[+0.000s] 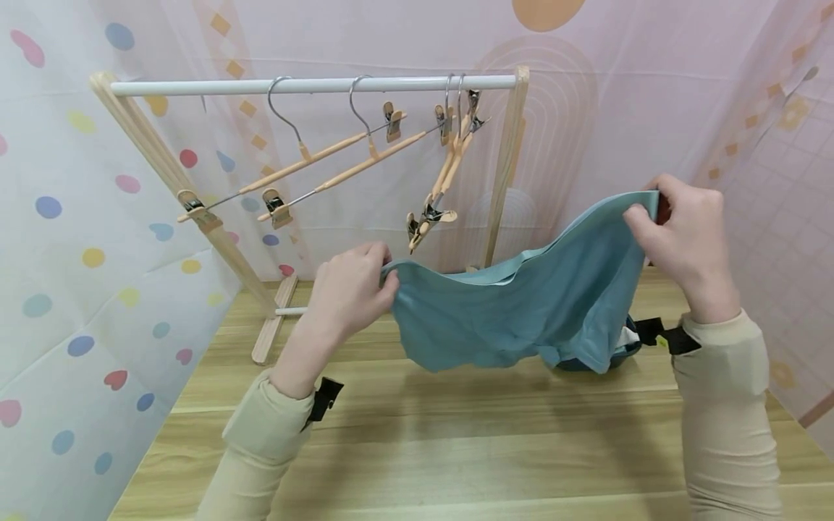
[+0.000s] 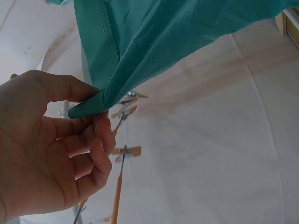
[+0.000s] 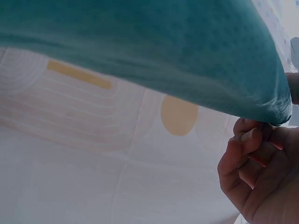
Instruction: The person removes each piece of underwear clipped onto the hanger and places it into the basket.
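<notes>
A pair of teal underpants (image 1: 515, 311) hangs spread between my two hands, waistband up and sagging in the middle. My left hand (image 1: 348, 293) pinches one end of the waistband between thumb and fingers; the left wrist view shows that folded corner (image 2: 88, 105) in the grip. At the other end my right hand (image 1: 691, 231) pinches the waistband, held higher than the left. In the right wrist view the cloth (image 3: 154, 56) covers the top, and the right thumb is mostly hidden. The garment hangs above the table, in front of the rack's right part.
A rack with a white rail (image 1: 228, 87) and wooden posts stands at the back of the wooden table (image 1: 417, 449). Several clip hangers (image 1: 345, 170) hang from it, two crowded at the right. A dark container (image 1: 628, 351) with white cloth inside is partly hidden behind the underpants.
</notes>
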The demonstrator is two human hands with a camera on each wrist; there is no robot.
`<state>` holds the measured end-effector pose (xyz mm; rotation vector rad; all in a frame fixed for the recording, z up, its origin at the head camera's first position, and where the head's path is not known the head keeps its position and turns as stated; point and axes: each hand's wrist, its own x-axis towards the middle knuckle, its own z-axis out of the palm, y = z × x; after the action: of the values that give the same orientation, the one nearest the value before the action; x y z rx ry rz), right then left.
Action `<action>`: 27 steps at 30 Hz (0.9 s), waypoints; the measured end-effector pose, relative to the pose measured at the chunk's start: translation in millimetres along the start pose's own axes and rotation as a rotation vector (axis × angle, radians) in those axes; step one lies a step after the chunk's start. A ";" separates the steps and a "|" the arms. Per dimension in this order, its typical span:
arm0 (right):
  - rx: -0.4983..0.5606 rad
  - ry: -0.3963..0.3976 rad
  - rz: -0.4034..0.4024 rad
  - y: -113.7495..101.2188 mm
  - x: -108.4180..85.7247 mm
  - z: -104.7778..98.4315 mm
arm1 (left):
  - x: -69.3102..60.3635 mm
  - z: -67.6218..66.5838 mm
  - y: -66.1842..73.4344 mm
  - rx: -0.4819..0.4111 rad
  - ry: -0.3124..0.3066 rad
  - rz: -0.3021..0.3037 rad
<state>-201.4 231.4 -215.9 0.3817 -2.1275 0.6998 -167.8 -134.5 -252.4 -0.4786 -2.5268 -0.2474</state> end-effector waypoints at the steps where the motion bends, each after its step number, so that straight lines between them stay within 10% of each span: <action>1: -0.006 0.004 0.008 0.3 2.5 -2.4 | 1.6 1.9 2.5 -0.004 0.003 0.008; 10: -0.064 0.032 0.071 6.2 31.2 -22.5 | 20.6 13.7 34.2 -0.066 0.033 0.025; 27: -0.065 0.006 0.303 29.1 71.9 -28.1 | 50.9 60.4 72.2 -0.481 0.104 -0.089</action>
<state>-241.1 269.9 -154.7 0.0199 -2.2200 0.7977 -209.2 -37.3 -269.2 -0.5183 -2.3799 -0.9015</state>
